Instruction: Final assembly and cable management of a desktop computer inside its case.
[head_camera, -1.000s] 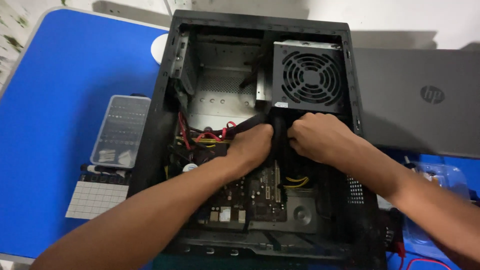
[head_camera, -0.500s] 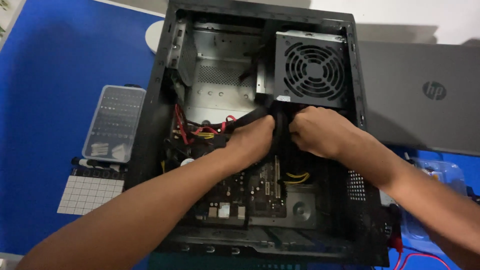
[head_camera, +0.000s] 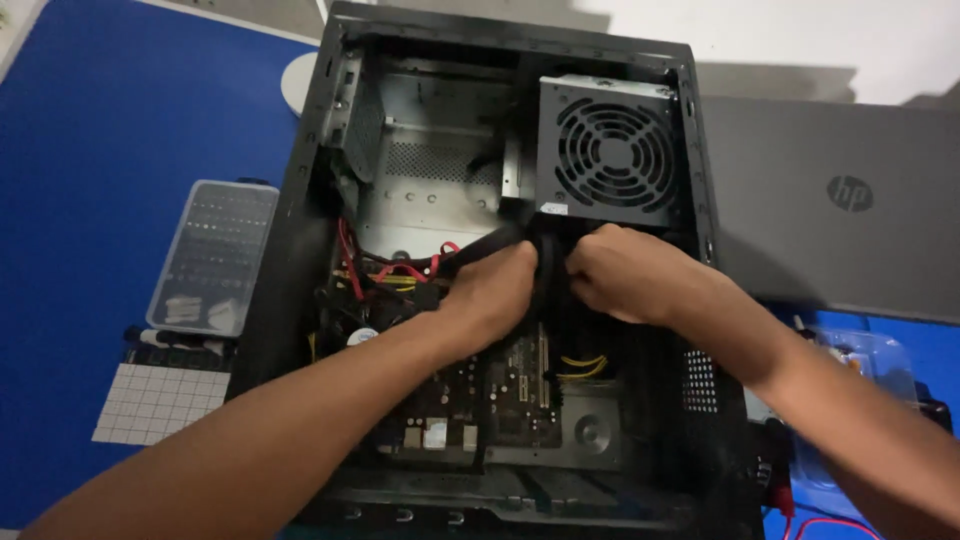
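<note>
An open black computer case (head_camera: 300, 260) lies on its side before me, its motherboard (head_camera: 510, 385) showing. Both hands reach inside, just below the grey power supply with its round fan grille (head_camera: 612, 150). My left hand (head_camera: 490, 290) and my right hand (head_camera: 620, 272) are each closed on a thick bundle of black cables (head_camera: 545, 262) that runs between them. Red and yellow wires (head_camera: 385, 272) lie to the left of my left hand.
A blue mat (head_camera: 110, 150) covers the table on the left. On it sit a clear screwdriver bit case (head_camera: 212, 255) and a white gridded pad (head_camera: 160, 400). A closed grey laptop (head_camera: 850, 210) lies right of the case, with a clear plastic package (head_camera: 860, 360) below it.
The view has drifted slightly, so the case sits lower and more to the right in frame. Both hands stay on the black cable bundle in nearly the same place.
</note>
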